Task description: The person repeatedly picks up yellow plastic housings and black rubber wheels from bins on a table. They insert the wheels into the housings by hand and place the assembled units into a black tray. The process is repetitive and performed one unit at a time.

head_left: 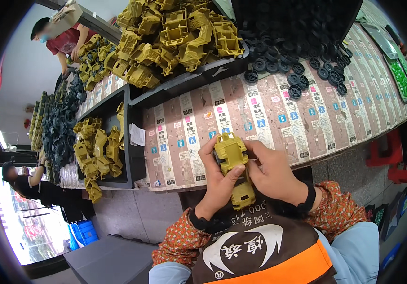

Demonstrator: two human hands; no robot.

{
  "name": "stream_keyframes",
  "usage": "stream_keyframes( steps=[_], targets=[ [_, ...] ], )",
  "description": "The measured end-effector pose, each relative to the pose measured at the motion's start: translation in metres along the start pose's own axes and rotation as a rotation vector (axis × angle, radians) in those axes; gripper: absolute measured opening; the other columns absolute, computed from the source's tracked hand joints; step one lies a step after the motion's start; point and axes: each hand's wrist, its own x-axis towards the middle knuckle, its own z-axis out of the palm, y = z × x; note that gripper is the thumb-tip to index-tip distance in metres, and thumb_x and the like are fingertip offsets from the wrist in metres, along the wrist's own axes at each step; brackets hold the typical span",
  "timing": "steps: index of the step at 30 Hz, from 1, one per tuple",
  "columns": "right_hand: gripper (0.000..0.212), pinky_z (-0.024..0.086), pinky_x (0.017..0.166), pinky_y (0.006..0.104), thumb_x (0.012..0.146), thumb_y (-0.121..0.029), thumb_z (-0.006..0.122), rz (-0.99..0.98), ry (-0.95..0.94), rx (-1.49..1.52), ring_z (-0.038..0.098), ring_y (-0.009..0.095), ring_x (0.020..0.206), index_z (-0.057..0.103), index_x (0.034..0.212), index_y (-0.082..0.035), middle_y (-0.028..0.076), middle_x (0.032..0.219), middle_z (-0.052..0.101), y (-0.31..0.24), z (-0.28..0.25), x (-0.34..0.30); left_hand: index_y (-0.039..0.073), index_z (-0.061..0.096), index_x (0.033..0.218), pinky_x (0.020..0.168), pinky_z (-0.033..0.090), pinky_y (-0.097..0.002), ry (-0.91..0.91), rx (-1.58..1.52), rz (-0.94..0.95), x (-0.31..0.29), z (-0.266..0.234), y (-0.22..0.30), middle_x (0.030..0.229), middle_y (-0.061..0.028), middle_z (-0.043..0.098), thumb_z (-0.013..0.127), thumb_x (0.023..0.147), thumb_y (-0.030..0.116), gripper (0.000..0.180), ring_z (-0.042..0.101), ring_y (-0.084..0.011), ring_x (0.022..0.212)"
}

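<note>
Pointing lengthwise toward the table [184, 158], the toy vehicle [232, 152] slants slightly left

"Which surfaces are obscured?"

"The far side of the olive-yellow shell [231, 150]. My left fingers [235, 173] also cover part of its near face. My right fingers' [260, 150] grip cannot be verified."

"Cropped items?"

"The shell heap [177, 31] and black wheels [300, 47], at the upper edge."
</note>
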Motion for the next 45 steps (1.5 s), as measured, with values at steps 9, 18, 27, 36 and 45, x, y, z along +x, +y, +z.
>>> stream_keyframes(
  steps=[9, 18, 27, 36, 45],
  targets=[
    [0.052, 0.053, 0.056, 0.0459, 0.075, 0.0, 0.058, -0.178, -0.002, -0.248, 0.067, 0.04, 0.059, 0.06, 0.127, 0.005, 0.021, 0.071, 0.066, 0.008, -0.006, -0.007, 0.008, 0.02, 0.154, 0.114, 0.039, -0.038, -0.184, -0.068, -0.121, -0.001, -0.008, 0.0, 0.143, -0.0124, 0.04, 0.074, 0.097, 0.026, 0.081, 0.045, -0.0218, 0.132],
    [0.029, 0.055, 0.06, 0.0519, 0.078, -0.01, 0.06, -0.139, -0.087, -0.386, 0.066, 0.044, 0.061, 0.068, 0.104, -0.002, 0.021, 0.068, 0.066, 0.007, -0.037, 0.016, 0.021, 0.021, 0.154, 0.091, 0.061, -0.0462, -0.182, -0.349, -0.41, 0.011, 0.004, 0.02, 0.138, -0.0121, 0.047, 0.073, 0.098, 0.028, 0.077, 0.061, -0.0262, 0.115],
    [0.015, 0.053, 0.081, 0.0444, 0.083, 0.003, 0.06, -0.369, 0.136, -1.162, 0.058, 0.035, 0.105, 0.065, 0.096, -0.003, 0.015, 0.103, 0.057, 0.066, -0.141, 0.098, 0.018, 0.034, 0.151, 0.081, 0.067, -0.0466, -0.015, -0.632, -0.402, 0.032, -0.029, 0.035, 0.126, -0.0118, 0.057, 0.07, 0.1, 0.021, 0.063, 0.067, -0.0267, 0.112],
    [0.016, 0.054, 0.074, 0.0409, 0.092, -0.001, 0.061, 0.011, -0.146, -0.311, 0.069, 0.035, 0.086, 0.057, 0.107, -0.001, 0.017, 0.093, 0.069, 0.014, -0.085, 0.051, 0.013, 0.042, 0.141, 0.078, 0.066, -0.04, 0.177, -0.7, -0.307, 0.038, -0.022, 0.034, 0.121, -0.0157, 0.062, 0.068, 0.102, 0.02, 0.047, 0.071, -0.0277, 0.107],
    [0.028, 0.055, 0.071, 0.0404, 0.096, -0.006, 0.063, 0.109, -0.183, 0.134, 0.072, 0.039, 0.082, 0.062, 0.124, -0.001, 0.023, 0.091, 0.071, -0.013, -0.007, 0.005, 0.016, 0.03, 0.148, 0.076, 0.065, -0.0389, 0.316, -0.524, -0.067, 0.034, -0.012, 0.039, 0.116, -0.0217, 0.067, 0.069, 0.101, 0.016, 0.062, 0.073, -0.0267, 0.09]
  ],
)
